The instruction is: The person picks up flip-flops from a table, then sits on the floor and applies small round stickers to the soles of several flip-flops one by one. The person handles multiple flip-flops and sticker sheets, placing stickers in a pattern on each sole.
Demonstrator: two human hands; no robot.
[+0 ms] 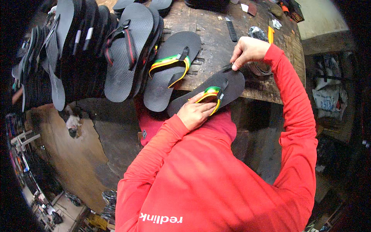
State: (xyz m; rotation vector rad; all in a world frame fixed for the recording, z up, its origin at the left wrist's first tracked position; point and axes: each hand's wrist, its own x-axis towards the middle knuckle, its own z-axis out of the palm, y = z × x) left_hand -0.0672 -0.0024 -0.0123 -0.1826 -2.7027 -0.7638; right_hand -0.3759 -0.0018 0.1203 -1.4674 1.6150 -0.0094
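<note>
A black flip-flop (233,86) with a green, yellow and red strap lies slanted across the table's near edge and my lap. My left hand (196,112) grips it from the heel side, its fingers over the strap. At the far rim of the sole, my right hand (249,51) pinches thumb and forefinger together; a small dark thing shows at the fingertips, too indistinct to name. Just left of these, a matching flip-flop (181,44) rests on the table, overhanging its edge.
More flip-flops, one with a black and red strap (145,21), stand piled at the left beside a dense row of black soles (71,19). On the worn wooden table (210,29) are a dark strip (231,30), a yellow-handled tool (270,34) and a clear roll-like item (259,69).
</note>
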